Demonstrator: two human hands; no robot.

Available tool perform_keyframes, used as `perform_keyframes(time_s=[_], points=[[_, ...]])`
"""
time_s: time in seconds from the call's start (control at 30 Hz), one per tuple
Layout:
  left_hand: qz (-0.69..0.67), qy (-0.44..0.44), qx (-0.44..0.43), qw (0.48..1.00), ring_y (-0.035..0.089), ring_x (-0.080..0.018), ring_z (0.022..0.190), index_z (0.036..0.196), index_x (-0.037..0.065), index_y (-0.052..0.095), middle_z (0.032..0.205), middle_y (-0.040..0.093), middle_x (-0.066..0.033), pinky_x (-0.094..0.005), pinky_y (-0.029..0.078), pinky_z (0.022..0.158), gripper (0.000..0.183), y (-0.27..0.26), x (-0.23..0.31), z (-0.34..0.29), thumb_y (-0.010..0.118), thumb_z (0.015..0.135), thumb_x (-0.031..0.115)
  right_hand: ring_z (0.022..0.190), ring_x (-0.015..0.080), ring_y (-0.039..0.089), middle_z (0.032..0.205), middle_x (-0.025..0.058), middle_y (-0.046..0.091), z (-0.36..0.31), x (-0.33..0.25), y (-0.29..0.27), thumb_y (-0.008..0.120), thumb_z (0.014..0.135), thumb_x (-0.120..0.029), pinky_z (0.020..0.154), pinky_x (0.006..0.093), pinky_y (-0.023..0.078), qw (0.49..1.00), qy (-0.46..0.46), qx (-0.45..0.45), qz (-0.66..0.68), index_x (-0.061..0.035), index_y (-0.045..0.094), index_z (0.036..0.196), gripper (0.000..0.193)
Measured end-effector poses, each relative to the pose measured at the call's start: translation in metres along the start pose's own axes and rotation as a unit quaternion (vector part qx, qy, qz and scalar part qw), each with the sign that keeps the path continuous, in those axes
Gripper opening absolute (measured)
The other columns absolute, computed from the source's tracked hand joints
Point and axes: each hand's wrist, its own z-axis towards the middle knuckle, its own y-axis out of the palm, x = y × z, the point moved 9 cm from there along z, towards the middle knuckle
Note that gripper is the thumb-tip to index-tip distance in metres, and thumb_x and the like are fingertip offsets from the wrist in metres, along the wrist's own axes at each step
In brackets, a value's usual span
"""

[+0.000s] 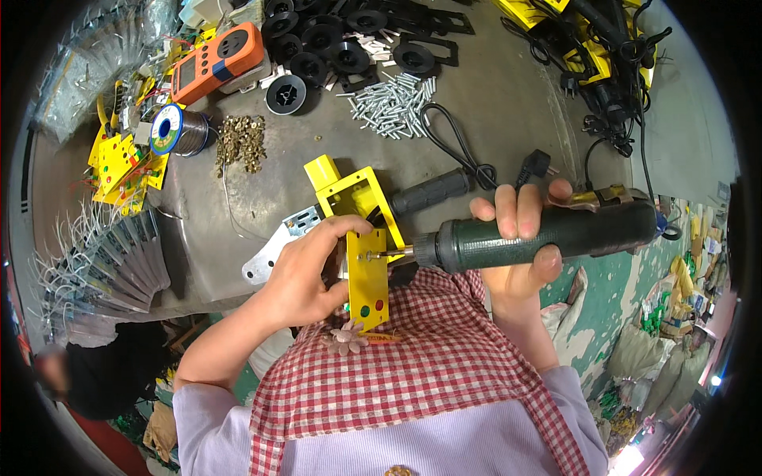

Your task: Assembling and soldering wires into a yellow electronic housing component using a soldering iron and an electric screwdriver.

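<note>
My left hand (305, 274) pinches the upper part of a yellow panel (367, 278), which stands upright in front of my checked apron with a green and a red spot low on it. In my right hand (520, 230) is a dark green power screwdriver (476, 244), lying level. Its bit reaches left to a screw on the panel's face. Just behind the panel rests a yellow housing (323, 172) with an open frame. A black ribbed handle (432, 192) adjoins the housing, and a pale metal plate (270, 252) sticks out on its left. My left fingertips are partly hidden.
Loose screws (390, 105) and black round parts (286, 94) lie at the back, beside an orange meter (214, 65). To the left are a solder spool (181, 131), small brass pieces (241, 144) and wired strips (119, 262). Yellow-and-black corded tools (607, 71) fill the far right.
</note>
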Motion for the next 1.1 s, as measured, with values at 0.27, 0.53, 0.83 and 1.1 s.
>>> perform_keyframes(time_s=[0.27, 0.53, 0.83, 1.1], points=[[-0.032, -0.040, 0.001, 0.999, 0.061, -0.0203, 0.085, 0.123, 0.007, 0.045, 0.106, 0.061, -0.0107, -0.0314, 0.047, 0.076, 0.056, 0.003, -0.008, -0.002, 0.070, 0.073, 0.003, 0.088, 0.0145, 0.051, 0.089, -0.0025, 0.054, 0.003, 0.012, -0.021, 0.075, 0.081, -0.031, 0.091, 0.0371, 0.041, 0.997, 0.018, 0.038, 0.067, -0.0188, 0.041, 0.134, 0.065], [-0.045, -0.041, 0.044, 0.997, 0.063, -0.0197, 0.080, 0.127, 0.010, 0.045, 0.104, 0.063, -0.0098, -0.0298, 0.050, 0.074, 0.061, -0.004, -0.004, -0.003, 0.072, 0.073, 0.004, 0.075, 0.0174, 0.055, 0.086, 0.0032, 0.057, 0.057, -0.043, -0.026, 0.063, 0.090, -0.038, 0.076, 0.0364, 0.049, 0.992, 0.035, 0.064, -0.103, -0.0086, 0.039, 0.136, 0.059], [-0.211, -0.102, 0.090, 0.968, 0.060, -0.0113, 0.087, 0.138, 0.008, 0.037, 0.111, 0.061, -0.0095, -0.0274, 0.050, 0.076, 0.070, -0.014, -0.009, -0.003, 0.069, 0.077, -0.002, 0.098, 0.0401, 0.060, 0.112, 0.0215, 0.062, 0.103, -0.060, -0.078, 0.073, 0.079, -0.028, 0.086, 0.0378, 0.048, 0.479, 0.065, -0.008, -0.875, -0.0014, 0.054, 0.125, 0.056], [-0.256, -0.084, 0.155, 0.950, 0.056, -0.0083, 0.076, 0.131, 0.004, 0.042, 0.102, 0.061, -0.0068, -0.0248, 0.048, 0.068, 0.058, -0.019, -0.025, 0.010, 0.069, 0.080, 0.002, 0.113, 0.0312, 0.055, 0.123, 0.0175, 0.056, 0.036, 0.053, 0.068, 0.085, 0.064, -0.035, 0.095, 0.0398, 0.044, 0.734, 0.176, -0.324, -0.570, -0.0042, 0.052, 0.115, 0.068]])
